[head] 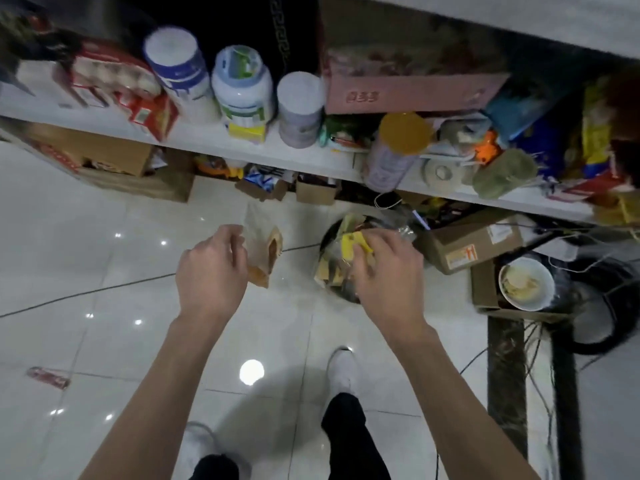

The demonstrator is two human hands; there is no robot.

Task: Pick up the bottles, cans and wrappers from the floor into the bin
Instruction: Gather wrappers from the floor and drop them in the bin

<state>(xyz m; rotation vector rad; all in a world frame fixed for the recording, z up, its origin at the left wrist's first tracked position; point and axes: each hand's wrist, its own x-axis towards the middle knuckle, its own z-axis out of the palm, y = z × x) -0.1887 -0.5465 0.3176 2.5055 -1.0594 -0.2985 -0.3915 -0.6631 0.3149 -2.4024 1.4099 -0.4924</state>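
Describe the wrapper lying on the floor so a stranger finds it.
Look at the pale tiled floor, left of the person's left arm. Near the picture's left edge lies a red wrapper, flat by a tile joint. No other wrapper lies on the tiles.

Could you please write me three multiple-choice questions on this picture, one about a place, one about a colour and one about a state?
1. Where does the red wrapper lie?
A. on the shelf
B. on the floor tiles at the far left
C. inside the bowl

2. What colour is the right-hand wrapper?
A. yellow
B. blue
C. black

3. What is the left hand doing?
A. hanging empty
B. pressing flat on the shelf
C. holding a clear-and-orange wrapper

Answers:
1 B: it lies flat on the tiles, apart from both hands.
2 A: bright yellow shows between the fingers of the right hand, in front of the black bin.
3 C: its fingers curl round the wrapper's edge.
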